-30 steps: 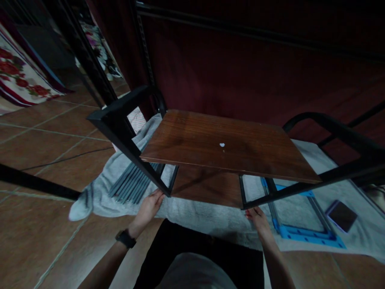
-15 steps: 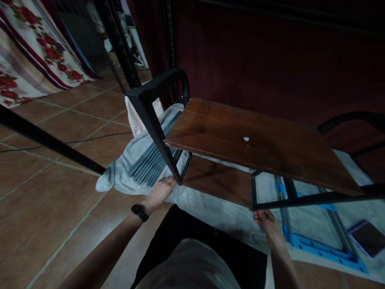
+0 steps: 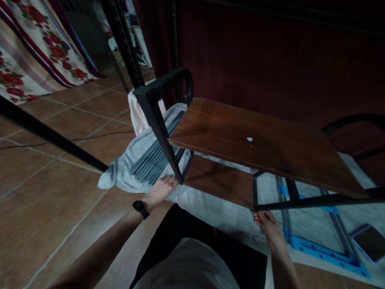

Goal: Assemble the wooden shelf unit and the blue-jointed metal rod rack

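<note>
In the head view, a brown shelf with a black frame is in front of the person, over a grey blanket. Its top board has a small white spot. The left hand is at the near left bottom corner, fingers close together; I can't tell if it grips. The right hand is at the near right bottom corner with its fingers bent; I can't tell how tight it is. Grey rods lie beside the left hand. A blue and grey rack and a phone lie to the right.
</note>
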The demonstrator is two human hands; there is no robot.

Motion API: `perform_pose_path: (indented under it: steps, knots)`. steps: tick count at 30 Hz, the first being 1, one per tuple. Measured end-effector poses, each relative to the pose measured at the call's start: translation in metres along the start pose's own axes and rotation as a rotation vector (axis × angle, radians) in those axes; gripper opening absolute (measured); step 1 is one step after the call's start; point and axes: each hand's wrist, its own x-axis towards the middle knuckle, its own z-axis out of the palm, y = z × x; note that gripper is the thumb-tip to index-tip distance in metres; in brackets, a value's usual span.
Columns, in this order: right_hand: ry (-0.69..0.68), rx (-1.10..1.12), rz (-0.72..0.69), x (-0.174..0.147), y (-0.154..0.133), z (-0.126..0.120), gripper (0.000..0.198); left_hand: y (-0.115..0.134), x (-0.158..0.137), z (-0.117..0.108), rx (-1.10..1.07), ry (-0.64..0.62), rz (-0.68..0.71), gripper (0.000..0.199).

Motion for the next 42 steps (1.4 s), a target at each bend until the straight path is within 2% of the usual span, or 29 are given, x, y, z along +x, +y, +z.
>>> perform_pose_path:
  steps: [3, 6, 11, 16, 23, 30, 39, 42]
  knots:
    - [-0.004, -0.019, 0.003, 0.005, -0.003, 0.002, 0.040, 0.000, 0.000, -0.001, 0.087, -0.053, 0.045, 0.038]
    - [0.005, -0.016, -0.012, 0.006, -0.001, 0.002, 0.040, -0.002, 0.001, 0.000, 0.075, -0.056, 0.055, 0.039]
    - [0.013, 0.021, -0.038, 0.002, 0.006, -0.001, 0.036, -0.009, 0.002, 0.006, -0.008, -0.029, 0.063, 0.038]
    - [0.011, 0.003, -0.023, 0.004, 0.000, 0.003, 0.036, -0.011, 0.003, 0.005, -0.070, -0.002, 0.048, 0.036]
    - [0.017, 0.043, 0.005, 0.004, -0.002, 0.004, 0.038, -0.010, 0.005, 0.002, -0.065, 0.006, 0.044, 0.035]
    - [-0.006, 0.076, -0.027, -0.003, -0.004, 0.006, 0.034, -0.020, 0.010, 0.010, -0.277, 0.090, -0.080, 0.033]
    - [0.001, 0.019, 0.011, 0.004, -0.015, 0.012, 0.038, -0.031, 0.014, 0.015, -0.260, 0.107, -0.005, 0.046]
    - [-0.007, 0.036, -0.016, 0.002, -0.013, 0.013, 0.039, -0.035, 0.015, 0.019, -0.278, 0.131, -0.026, 0.044]
